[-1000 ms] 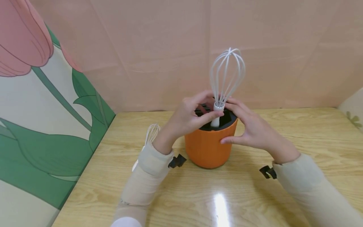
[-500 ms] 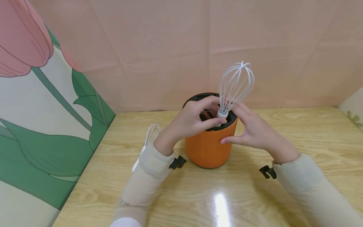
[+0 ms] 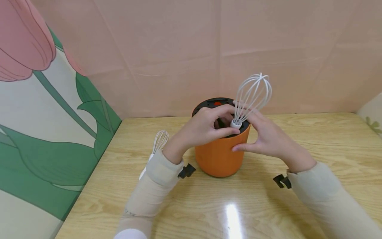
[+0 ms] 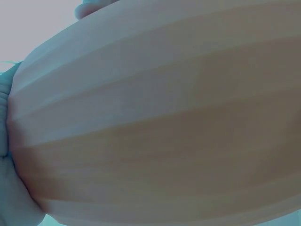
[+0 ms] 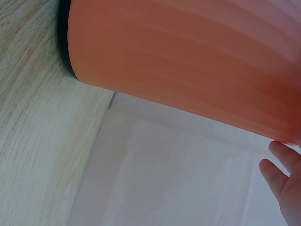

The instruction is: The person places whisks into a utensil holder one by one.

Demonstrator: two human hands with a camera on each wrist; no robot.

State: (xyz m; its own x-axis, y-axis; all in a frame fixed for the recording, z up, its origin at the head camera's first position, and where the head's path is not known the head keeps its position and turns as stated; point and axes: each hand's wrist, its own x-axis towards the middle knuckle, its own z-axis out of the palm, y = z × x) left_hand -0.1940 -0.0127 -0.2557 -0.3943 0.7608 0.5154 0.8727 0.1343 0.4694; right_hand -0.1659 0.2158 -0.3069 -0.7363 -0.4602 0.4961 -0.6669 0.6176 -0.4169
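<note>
An orange utensil holder (image 3: pixel 219 157) with a black, divided top stands upright on the table. My left hand (image 3: pixel 204 124) pinches a white whisk (image 3: pixel 236 123) just below its wires, between thumb and fingers. The whisk's wire loops point up and lean right; its handle goes down into the holder and is hidden. My right hand (image 3: pixel 265 134) grips the holder's right side, thumb on the front and fingers over the rim. In the left wrist view the holder's wall (image 4: pixel 155 117) fills most of the frame. The right wrist view shows fingertips (image 5: pixel 273 176) at the holder's side.
A second, smaller whisk (image 3: pixel 160 141) lies on the wooden table (image 3: pixel 191 205), partly behind my left forearm. A pink cloth backdrop (image 3: pixel 167 59) rises behind the table's far edge, and a tulip-printed panel (image 3: pixel 68 132) borders the left.
The whisk has sunk deeper into the holder and tilted further right, my left hand moving slightly down and right with it. My right hand keeps its place on the holder.
</note>
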